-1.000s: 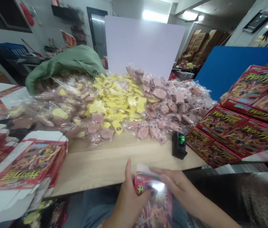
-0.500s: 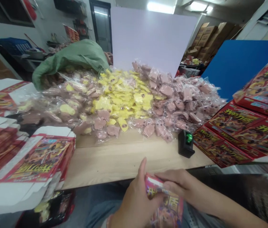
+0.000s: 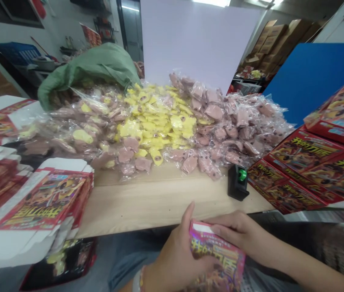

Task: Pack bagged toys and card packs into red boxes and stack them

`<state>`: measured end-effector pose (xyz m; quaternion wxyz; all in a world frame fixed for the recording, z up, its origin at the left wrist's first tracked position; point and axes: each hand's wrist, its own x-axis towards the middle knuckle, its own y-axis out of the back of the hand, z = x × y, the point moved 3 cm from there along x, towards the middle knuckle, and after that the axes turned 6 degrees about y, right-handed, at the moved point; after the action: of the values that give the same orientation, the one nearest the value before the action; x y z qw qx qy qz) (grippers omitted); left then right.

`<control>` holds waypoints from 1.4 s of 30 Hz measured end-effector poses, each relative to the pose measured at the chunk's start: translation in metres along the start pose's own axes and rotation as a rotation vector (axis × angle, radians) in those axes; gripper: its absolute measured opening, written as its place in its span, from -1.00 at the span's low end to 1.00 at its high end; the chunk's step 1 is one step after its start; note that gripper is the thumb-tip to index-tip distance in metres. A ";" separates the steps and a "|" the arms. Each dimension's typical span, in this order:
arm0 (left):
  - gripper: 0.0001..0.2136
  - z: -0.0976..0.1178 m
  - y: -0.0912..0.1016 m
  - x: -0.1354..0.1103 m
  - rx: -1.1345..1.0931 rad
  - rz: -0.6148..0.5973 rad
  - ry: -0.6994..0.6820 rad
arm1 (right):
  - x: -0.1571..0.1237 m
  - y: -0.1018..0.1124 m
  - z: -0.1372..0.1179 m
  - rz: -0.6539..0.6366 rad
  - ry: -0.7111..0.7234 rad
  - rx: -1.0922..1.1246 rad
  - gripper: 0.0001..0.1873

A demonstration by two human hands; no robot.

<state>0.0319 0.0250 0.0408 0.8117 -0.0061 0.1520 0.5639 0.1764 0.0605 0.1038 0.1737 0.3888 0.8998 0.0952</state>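
A red printed carton box (image 3: 217,259) sits on my lap just below the near edge of the wooden table (image 3: 159,202). My left hand (image 3: 178,255) grips its left side, thumb pointing up toward the table. My right hand (image 3: 239,233) lies over the box's top right corner, fingers curled on the flap. Behind, a big heap of bagged pink and yellow toys (image 3: 165,125) covers the table's far half.
Flat unfolded cartons (image 3: 37,211) are stacked at the left. Closed red boxes (image 3: 306,170) are piled at the right. A small black device with a green knob (image 3: 238,183) stands near the right front. A green sack (image 3: 95,69), white board (image 3: 196,40) and blue board (image 3: 312,77) stand behind.
The box has been turned in my hands so that its printed face now shows. Both hands have shifted slightly right and up on it. The view has tilted down a little.
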 end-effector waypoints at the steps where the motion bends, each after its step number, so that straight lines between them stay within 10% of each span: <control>1: 0.02 0.000 -0.001 0.000 0.003 0.002 0.003 | -0.001 0.001 -0.001 -0.008 0.016 -0.023 -0.65; 10: 0.02 -0.005 -0.008 0.006 -0.053 -0.053 0.051 | 0.007 0.009 0.012 -0.100 -0.094 0.084 -0.57; 19: 0.04 -0.014 -0.011 0.004 -0.023 -0.071 0.071 | 0.010 0.009 0.007 -0.102 -0.005 -0.448 -0.67; 30: 0.01 -0.014 -0.013 0.006 -0.064 0.049 0.069 | 0.004 0.002 -0.008 -0.178 0.057 -0.414 -0.72; 36: -0.53 -0.022 -0.002 0.019 -0.264 0.102 -0.051 | -0.016 -0.010 0.026 0.241 0.101 -0.075 -0.67; 42: -0.76 0.009 0.038 0.020 -0.046 -0.255 -0.215 | -0.031 -0.013 0.059 0.469 0.155 0.052 -0.78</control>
<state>0.0057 0.0589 0.0507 0.8880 0.0162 0.0493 0.4569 0.2103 0.0309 0.0528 0.0673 0.5829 0.7978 0.1390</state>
